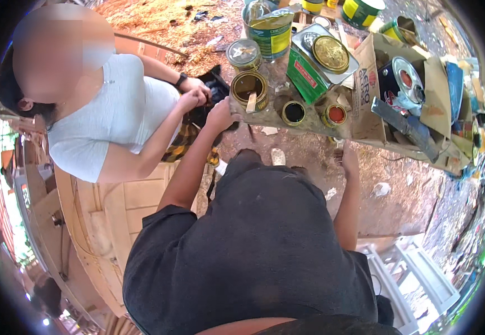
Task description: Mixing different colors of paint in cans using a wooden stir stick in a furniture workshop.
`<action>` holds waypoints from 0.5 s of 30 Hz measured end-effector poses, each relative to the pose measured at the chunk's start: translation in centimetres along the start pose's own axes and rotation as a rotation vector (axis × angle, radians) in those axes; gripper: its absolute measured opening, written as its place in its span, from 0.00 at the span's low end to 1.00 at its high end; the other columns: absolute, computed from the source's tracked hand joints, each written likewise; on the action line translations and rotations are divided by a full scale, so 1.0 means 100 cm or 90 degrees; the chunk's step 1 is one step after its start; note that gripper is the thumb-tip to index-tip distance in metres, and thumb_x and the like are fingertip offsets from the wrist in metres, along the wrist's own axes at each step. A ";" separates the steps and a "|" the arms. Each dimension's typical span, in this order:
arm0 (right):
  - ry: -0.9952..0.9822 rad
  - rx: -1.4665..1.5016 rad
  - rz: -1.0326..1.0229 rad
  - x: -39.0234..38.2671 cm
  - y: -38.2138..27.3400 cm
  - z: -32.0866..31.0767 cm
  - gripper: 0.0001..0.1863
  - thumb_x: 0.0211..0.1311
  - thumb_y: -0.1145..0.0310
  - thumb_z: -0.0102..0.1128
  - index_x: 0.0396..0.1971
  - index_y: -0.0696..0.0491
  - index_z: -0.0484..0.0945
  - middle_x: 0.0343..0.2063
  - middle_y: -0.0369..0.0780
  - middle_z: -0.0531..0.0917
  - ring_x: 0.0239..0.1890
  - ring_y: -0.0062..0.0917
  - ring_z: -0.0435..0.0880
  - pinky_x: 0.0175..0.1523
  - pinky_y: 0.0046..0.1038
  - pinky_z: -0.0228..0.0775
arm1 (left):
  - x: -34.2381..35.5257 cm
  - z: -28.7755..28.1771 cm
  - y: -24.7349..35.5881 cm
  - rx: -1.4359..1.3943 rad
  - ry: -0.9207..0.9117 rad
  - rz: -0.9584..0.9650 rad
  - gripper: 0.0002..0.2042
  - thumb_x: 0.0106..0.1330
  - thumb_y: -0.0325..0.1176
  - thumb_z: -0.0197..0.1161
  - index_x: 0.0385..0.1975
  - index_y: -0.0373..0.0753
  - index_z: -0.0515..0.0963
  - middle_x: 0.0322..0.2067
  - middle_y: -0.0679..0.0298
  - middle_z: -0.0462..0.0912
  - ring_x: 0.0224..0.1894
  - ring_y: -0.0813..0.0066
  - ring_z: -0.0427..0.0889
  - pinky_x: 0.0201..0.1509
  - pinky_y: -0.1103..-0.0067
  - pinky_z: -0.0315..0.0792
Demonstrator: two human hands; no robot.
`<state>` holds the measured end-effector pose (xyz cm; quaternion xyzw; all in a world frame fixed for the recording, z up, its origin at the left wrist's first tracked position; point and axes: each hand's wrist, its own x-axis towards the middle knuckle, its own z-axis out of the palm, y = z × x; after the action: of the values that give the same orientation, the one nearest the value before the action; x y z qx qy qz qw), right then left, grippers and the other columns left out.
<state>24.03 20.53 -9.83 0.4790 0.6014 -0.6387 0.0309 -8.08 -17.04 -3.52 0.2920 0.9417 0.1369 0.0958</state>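
My left hand [222,116] grips the left corner of the workbench [262,117], beside an open can of brown liquid [244,85] with a wooden stick in it. My right hand [347,159] hangs by the bench's front edge, fingers loosely bent and apart. Along that edge stand a small can of black paint [294,113] and one of red [337,115]. Behind are a lidded can [243,51], a green tub [267,40] and a rectangular green tin [304,75] with a gold lid [330,54] on top.
A person in a pale T-shirt [114,123] is at my left, hands [197,96] together near the bench. A cardboard box [365,95] holds cans and metal pieces at right. Wooden panels [114,218] lie behind my left arm; grey frames [415,279] are at lower right.
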 end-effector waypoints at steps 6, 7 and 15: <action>-0.085 -0.212 -0.251 -0.097 -0.066 0.085 0.17 0.68 0.57 0.59 0.35 0.59 0.83 0.24 0.37 0.82 0.26 0.19 0.80 0.33 0.24 0.73 | 0.017 0.010 -0.023 -0.063 -0.017 0.037 0.23 0.56 0.38 0.69 0.49 0.34 0.72 0.38 0.46 0.82 0.43 0.44 0.82 0.47 0.58 0.76; -0.093 -0.181 -0.315 -0.110 -0.079 0.108 0.14 0.66 0.63 0.62 0.41 0.58 0.83 0.25 0.36 0.82 0.27 0.18 0.80 0.33 0.23 0.72 | 0.021 0.011 -0.025 -0.096 -0.003 0.032 0.23 0.56 0.37 0.69 0.49 0.34 0.72 0.38 0.45 0.82 0.43 0.43 0.81 0.47 0.58 0.75; 0.050 -0.072 -0.432 -0.137 -0.181 0.260 0.22 0.58 0.68 0.69 0.53 0.55 0.78 0.25 0.34 0.81 0.27 0.14 0.77 0.34 0.21 0.70 | 0.040 0.006 -0.043 -0.082 -0.113 0.073 0.20 0.55 0.34 0.68 0.43 0.29 0.73 0.34 0.40 0.82 0.39 0.40 0.82 0.43 0.56 0.76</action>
<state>5.32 -2.62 7.69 0.2738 0.7618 -0.5590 -0.1797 -13.46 -17.99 -5.85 0.3497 0.9006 0.1756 0.1893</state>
